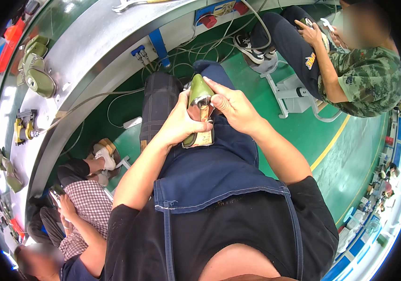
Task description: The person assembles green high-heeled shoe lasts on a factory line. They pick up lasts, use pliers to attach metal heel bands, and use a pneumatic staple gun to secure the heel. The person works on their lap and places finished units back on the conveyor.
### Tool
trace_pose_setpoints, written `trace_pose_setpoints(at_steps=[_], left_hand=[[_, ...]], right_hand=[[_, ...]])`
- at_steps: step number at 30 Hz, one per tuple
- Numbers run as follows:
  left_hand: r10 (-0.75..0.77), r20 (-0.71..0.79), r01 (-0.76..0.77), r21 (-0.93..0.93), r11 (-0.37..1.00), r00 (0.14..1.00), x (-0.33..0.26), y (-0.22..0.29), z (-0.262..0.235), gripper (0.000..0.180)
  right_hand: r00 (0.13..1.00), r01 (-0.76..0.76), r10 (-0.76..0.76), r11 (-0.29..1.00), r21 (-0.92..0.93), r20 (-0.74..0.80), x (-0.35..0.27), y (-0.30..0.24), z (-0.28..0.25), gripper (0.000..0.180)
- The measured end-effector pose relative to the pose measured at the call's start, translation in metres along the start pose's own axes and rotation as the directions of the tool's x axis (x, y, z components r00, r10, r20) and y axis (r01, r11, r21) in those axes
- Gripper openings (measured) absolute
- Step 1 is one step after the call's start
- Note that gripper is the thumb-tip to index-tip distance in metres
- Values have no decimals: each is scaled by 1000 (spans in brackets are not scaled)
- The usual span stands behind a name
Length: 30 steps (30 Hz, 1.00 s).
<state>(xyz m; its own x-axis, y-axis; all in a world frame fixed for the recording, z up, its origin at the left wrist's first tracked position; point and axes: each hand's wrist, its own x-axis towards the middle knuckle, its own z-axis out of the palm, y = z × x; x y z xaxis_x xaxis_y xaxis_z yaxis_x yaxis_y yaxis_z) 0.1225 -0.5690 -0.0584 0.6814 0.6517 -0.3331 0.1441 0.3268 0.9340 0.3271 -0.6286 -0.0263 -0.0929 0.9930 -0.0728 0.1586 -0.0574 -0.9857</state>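
Both my hands hold an olive-green shoe upper on a last (pixel 200 89), resting over my lap on a dark blue apron (pixel 209 168). My left hand (pixel 181 122) grips its left side and lower part. From the right, my right hand (pixel 232 107) presses its fingers on the top of the shoe. A shiny metal-looking part and a tan insole show between the hands.
A curved metal workbench (pixel 88 61) runs along the left with several green shoe uppers (pixel 36 70) and a yellow tool (pixel 23 129). Cables hang beneath it. One seated person in camouflage (pixel 364 79) is at upper right, another in a checked shirt (pixel 85 206) at lower left. The floor is green.
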Motion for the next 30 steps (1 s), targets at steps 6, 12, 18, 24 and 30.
trace_pose_setpoints(at_steps=[6,12,18,24,30], left_hand=[[-38,-10,37,-130,991,999,0,0,8,102],[-26,68,49,-372,927,997,-3,-20,-8,100],[99,-84,-126,-462,878,992,0,-27,-8,96],[232,-202,-285,-290,914,951,-2,-37,-5,95],[406,-183,-379,164,911,895,-22,6,-22,121]], right_hand=[[894,261,-403,824,-502,-197,4,10,22,53],[938,293,-338,892,-344,-78,3,21,18,66],[957,281,-290,918,-281,11,-5,20,33,76],[948,316,-304,857,-407,97,2,1,37,102],[928,366,-318,881,-300,196,10,-42,34,108]])
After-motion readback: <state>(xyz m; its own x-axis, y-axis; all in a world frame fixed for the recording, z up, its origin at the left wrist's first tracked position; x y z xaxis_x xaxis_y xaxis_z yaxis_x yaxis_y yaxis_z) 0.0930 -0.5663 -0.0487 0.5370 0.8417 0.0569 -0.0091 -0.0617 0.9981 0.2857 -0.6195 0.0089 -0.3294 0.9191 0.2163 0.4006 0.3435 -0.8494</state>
